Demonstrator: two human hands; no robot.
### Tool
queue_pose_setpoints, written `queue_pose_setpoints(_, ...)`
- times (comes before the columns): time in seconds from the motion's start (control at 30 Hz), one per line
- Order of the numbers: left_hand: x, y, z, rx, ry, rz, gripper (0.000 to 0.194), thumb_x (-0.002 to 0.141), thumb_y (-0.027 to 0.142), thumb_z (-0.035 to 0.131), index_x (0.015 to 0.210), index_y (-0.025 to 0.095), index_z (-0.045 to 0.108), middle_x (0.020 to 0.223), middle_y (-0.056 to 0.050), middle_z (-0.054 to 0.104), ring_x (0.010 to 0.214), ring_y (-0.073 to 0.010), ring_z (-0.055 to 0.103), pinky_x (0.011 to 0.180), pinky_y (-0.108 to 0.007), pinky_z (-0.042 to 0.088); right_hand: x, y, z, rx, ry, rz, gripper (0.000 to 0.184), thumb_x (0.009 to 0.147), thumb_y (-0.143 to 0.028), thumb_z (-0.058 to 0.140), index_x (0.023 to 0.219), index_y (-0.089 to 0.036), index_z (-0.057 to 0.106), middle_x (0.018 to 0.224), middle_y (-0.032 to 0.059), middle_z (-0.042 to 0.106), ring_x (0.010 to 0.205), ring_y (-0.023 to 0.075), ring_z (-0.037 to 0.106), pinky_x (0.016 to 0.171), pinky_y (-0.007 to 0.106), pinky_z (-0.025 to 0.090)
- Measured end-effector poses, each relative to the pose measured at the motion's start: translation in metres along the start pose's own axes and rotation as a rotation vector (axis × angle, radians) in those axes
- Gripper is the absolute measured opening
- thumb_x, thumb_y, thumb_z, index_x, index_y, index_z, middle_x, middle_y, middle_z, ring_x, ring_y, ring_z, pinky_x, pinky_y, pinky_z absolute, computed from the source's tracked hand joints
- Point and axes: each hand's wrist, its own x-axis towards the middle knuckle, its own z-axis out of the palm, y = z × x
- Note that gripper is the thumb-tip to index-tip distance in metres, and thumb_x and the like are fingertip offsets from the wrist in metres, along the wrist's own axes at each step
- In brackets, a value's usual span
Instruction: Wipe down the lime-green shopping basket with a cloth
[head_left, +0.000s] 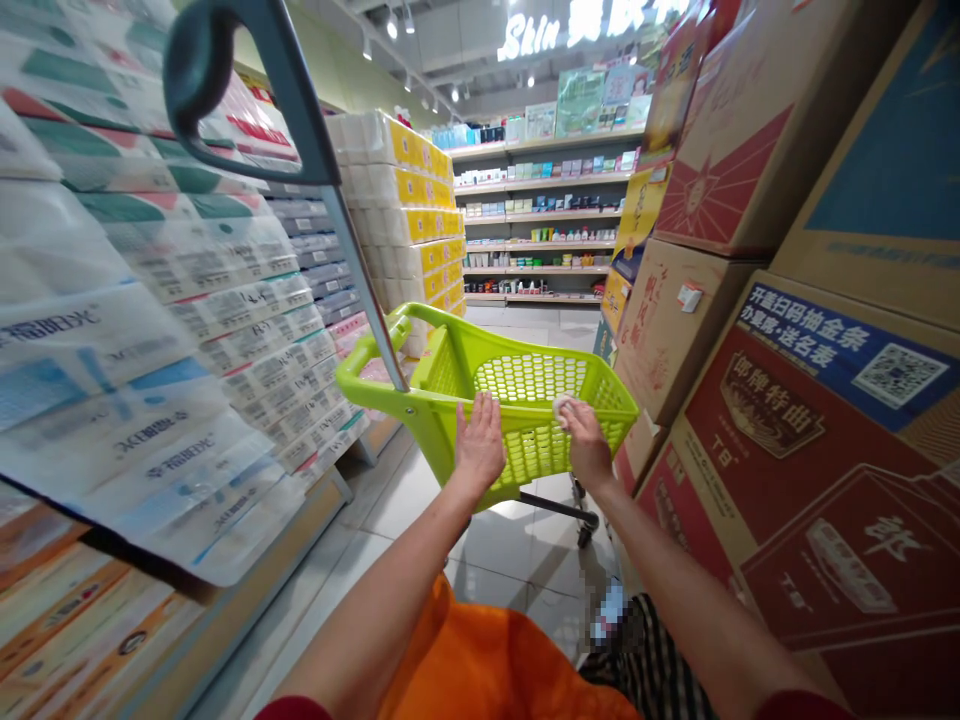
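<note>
A lime-green shopping basket cart (536, 455) stands in front of me, with a tall metal pole and a dark grey loop handle (319, 120) rising at its left. My left hand (480, 445) lies flat against the near side by the rim, fingers stretched out and pointing up. At the rim further right, my right hand (589, 440) is closed around a crumpled whitish cloth (562, 410), which touches the basket's edge. The basket's inside shows pale floor through its mesh wall.
Stacked packs of tissue paper (247, 320) line the left. Cardboard cartons (840, 400) tower close on the right. Beyond the cart, a tiled floor (517, 317) leads to shelves of small products (540, 215). A black wheel (586, 530) shows beneath the basket.
</note>
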Motion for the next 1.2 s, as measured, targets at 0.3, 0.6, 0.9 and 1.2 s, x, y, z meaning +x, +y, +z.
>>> queue_pose_setpoints(0.3, -0.001, -0.004, -0.003, 0.035, 0.021, 0.013, 0.06, 0.075, 0.015, 0.037, 0.133, 0.003, 0.028, 0.142, -0.015, 0.028, 0.134, -0.0245, 0.017, 0.109, -0.048, 0.009, 0.014, -0.041, 0.021, 0.095, -0.104, -0.121, 0.042, 0.08, -0.006, 0.034, 0.113, -0.017, 0.058, 0.127, 0.0093, 0.05, 0.124, 0.0187, 0.036, 0.103, 0.039, 0.034)
queue_pose_setpoints(0.6, -0.011, -0.006, -0.008, 0.046, 0.015, 0.05, 0.058, 0.074, 0.015, 0.037, 0.131, 0.004, 0.034, 0.143, -0.014, 0.026, 0.134, -0.0242, 0.017, 0.109, -0.048, 0.009, 0.021, -0.042, 0.023, 0.101, -0.04, -0.017, 0.043, 0.079, -0.005, 0.033, 0.111, -0.015, 0.059, 0.121, 0.0126, 0.055, 0.121, 0.0205, 0.041, 0.101, 0.044, 0.035)
queue_pose_setpoints(0.9, -0.01, -0.049, -0.029, 0.043, 0.14, -0.125, 0.06, 0.073, 0.016, 0.04, 0.132, 0.005, 0.034, 0.138, -0.016, 0.036, 0.132, -0.0258, 0.022, 0.109, -0.051, 0.0, 0.028, -0.05, 0.022, 0.092, -0.051, 0.065, 0.044, 0.077, -0.003, 0.033, 0.112, -0.015, 0.058, 0.119, 0.013, 0.056, 0.118, 0.0217, 0.043, 0.101, 0.046, 0.033)
queue_pose_setpoints(1.2, -0.027, -0.069, -0.027, 0.015, 0.22, -0.135, 0.06, 0.073, 0.016, 0.038, 0.133, 0.011, 0.034, 0.14, -0.012, 0.034, 0.133, -0.0231, 0.021, 0.109, -0.051, 0.001, 0.041, -0.124, 0.041, 0.22, -0.164, -0.226, 0.044, 0.079, -0.005, 0.037, 0.117, -0.02, 0.055, 0.126, 0.0064, 0.052, 0.123, 0.0178, 0.038, 0.104, 0.038, 0.033)
